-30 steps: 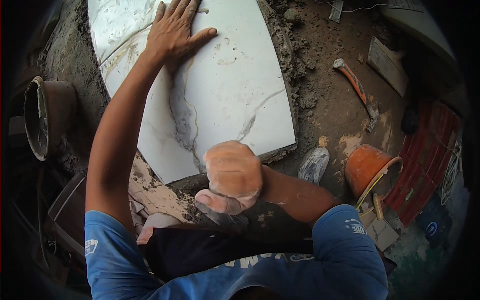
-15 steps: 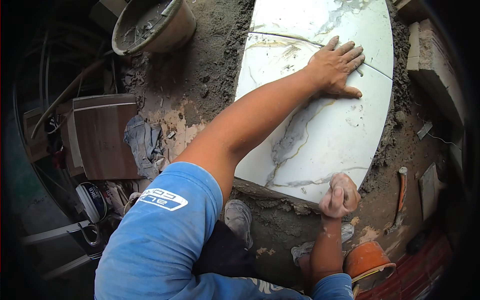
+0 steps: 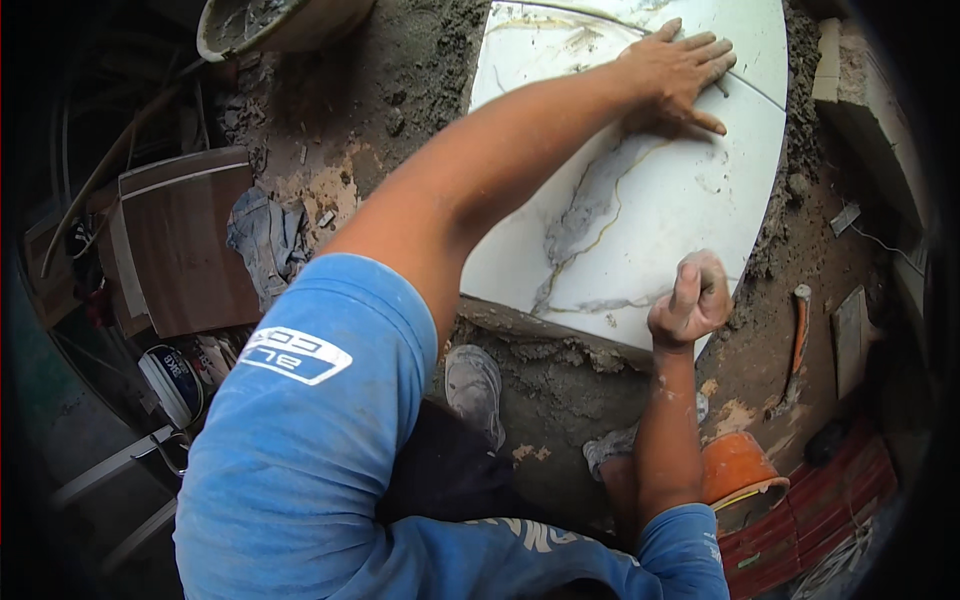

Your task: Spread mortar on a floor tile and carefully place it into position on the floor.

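Brown board at 9–10 o'clock; bucket at 11, cut off by view edge. Mortar strip runs btwn bucket & tile's L edge. White tile at 2; person's L hand lies on it at 1–2, nr seam, fingers spread wide. R hand at 3, by tile's near-R corner, fingers curled in; can't tell if touching. Dirt gap separates tile's R edge fr. hammer, 3–4.
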A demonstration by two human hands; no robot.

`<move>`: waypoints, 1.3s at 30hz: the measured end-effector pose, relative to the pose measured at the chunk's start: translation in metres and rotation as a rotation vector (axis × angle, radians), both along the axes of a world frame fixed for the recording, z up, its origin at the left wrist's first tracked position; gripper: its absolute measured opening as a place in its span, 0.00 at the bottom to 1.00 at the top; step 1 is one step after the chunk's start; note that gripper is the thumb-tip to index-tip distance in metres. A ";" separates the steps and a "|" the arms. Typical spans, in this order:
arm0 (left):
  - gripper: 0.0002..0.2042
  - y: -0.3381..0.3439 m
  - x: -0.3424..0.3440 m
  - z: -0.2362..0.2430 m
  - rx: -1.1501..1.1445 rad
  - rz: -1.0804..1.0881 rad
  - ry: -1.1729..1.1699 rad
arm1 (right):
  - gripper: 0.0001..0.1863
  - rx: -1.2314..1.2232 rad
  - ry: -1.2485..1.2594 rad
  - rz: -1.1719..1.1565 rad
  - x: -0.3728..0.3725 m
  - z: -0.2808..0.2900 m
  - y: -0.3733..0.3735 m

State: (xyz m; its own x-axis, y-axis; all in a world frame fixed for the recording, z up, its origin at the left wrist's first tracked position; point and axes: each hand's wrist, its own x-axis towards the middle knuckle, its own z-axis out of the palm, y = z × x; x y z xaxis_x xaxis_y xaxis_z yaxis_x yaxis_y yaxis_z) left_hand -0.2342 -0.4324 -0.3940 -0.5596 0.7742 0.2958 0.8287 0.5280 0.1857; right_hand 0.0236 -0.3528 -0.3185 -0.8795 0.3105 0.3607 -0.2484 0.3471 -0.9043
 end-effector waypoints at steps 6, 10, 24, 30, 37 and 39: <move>0.53 -0.065 0.002 0.020 -0.250 0.237 -0.229 | 0.38 0.809 -0.110 -0.067 -0.049 0.079 0.005; 0.52 -0.087 0.014 0.028 -0.274 0.288 -0.258 | 0.43 0.782 -0.058 -0.074 -0.056 0.073 -0.020; 0.51 -0.092 0.019 0.014 -0.198 0.328 -0.070 | 0.45 0.588 -0.036 -0.118 -0.086 0.108 -0.064; 0.50 -0.074 0.020 0.012 -0.170 0.306 -0.095 | 0.45 1.130 -0.672 0.062 -0.064 -0.049 -0.058; 0.50 -0.090 0.027 0.016 -0.146 0.359 -0.145 | 0.47 1.141 -0.740 0.071 -0.067 -0.046 -0.073; 0.49 -0.088 0.032 0.015 -0.098 0.447 -0.140 | 0.47 1.155 -0.749 0.066 -0.068 -0.043 -0.070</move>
State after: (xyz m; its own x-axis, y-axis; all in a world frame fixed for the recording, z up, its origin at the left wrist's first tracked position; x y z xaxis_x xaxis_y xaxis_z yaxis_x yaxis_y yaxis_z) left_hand -0.2022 -0.5208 -0.3789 -0.8733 0.4690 0.1319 0.4870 0.8476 0.2106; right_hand -0.0440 -0.4230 -0.3617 -0.9774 0.1118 -0.1796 0.1204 0.9920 -0.0373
